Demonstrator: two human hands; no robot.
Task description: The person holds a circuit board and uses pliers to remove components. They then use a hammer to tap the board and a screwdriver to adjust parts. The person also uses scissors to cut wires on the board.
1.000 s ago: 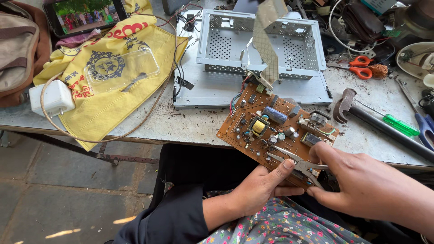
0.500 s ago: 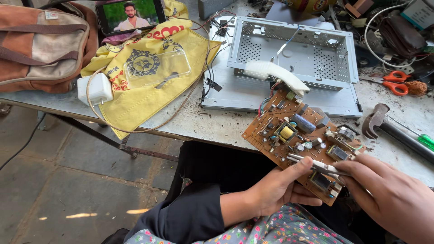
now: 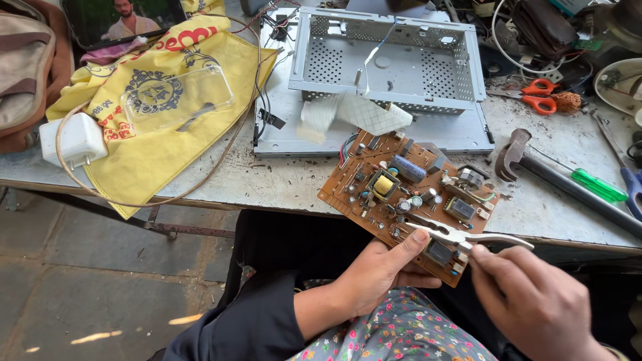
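A brown circuit board [image 3: 401,194] with a yellow transformer, capacitors and coils lies tilted over the table's front edge. My left hand [image 3: 381,271] grips its near edge from below, thumb on top. My right hand [image 3: 535,301] holds silver tweezers [image 3: 461,235] by their wide end, tips pointing left over the board's near part. A white flat ribbon cable [image 3: 354,115] runs from the board's far corner toward a perforated metal chassis [image 3: 388,57].
A hammer [image 3: 535,164], a green-handled screwdriver [image 3: 592,184] and orange scissors [image 3: 538,95] lie at the right. At the left lie a yellow cloth [image 3: 154,134], a white charger [image 3: 70,140] with its cord, a bag [image 3: 23,73] and a lit phone [image 3: 124,20].
The view swung left and down. The ribbon cable, held up earlier, now lies folded on the chassis plate. The tweezers stay over the board's near edge; both hands keep their hold.
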